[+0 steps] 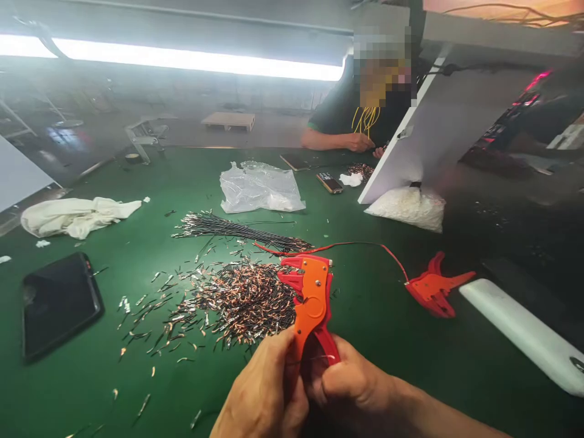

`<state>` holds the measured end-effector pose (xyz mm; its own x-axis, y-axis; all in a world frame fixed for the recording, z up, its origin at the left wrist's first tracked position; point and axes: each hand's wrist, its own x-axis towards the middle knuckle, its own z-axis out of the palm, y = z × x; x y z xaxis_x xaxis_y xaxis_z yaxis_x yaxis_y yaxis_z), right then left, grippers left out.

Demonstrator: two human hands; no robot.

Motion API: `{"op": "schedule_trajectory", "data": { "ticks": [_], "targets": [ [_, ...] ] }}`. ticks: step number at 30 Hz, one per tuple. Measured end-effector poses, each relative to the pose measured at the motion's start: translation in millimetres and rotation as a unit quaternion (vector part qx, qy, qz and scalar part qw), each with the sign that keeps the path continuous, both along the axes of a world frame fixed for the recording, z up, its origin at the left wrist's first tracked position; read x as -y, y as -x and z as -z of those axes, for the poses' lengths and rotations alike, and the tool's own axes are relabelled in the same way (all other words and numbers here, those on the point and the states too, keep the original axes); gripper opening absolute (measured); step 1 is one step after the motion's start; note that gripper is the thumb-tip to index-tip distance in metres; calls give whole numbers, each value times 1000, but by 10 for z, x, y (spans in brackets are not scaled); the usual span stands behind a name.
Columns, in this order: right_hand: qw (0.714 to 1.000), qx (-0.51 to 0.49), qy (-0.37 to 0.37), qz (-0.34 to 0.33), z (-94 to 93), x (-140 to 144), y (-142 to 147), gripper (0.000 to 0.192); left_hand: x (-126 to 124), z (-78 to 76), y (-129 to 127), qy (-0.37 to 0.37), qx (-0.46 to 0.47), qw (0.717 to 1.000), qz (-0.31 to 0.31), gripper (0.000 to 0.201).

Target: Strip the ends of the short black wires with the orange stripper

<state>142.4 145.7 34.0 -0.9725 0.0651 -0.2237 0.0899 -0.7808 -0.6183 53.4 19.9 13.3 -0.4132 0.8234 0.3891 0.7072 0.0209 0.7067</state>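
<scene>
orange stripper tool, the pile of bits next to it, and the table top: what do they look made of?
Orange stripper tool, held in both hands: looks like moulded plastic, matte orange body with red handles; any metal parts cannot be made out.
Pile of bits: short wire offcuts, dark insulation with coppery and silvery glints, so probably copper strands.
Table top: green mat, dull and even, likely rubber or vinyl.

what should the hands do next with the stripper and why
Probably reach the left hand for one wire from the black bundle. The orange stripper is gripped by both hands, right hand on the handles, with nothing seen in its head, and stripped bits already lie piled beside it.
</scene>
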Motion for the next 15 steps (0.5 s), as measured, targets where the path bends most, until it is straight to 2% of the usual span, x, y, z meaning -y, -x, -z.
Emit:
{"op": "schedule_trajectory", "data": {
  "ticks": [3, 5, 9, 13, 15],
  "targets": [
    [1000, 16, 4, 6, 64, 13, -18, 44, 7, 29, -10, 1, -20, 1000, -20, 42],
    [999, 21, 22, 14, 102, 21, -44, 48, 8, 50, -15, 7, -73, 996, -48, 36],
    [997, 27, 69, 22, 128, 51, -87, 55, -18, 111, -33, 3, -189, 977, -97, 46],
    [998, 14, 69, -2, 113, 80, -66, 55, -26, 190, 12, -70, -211, 972, -78, 44],
    [998, 9, 66, -7, 94, 81, -40, 55, 0, 217, 55, -54, -215, 974, -36, 49]
  ]
}}
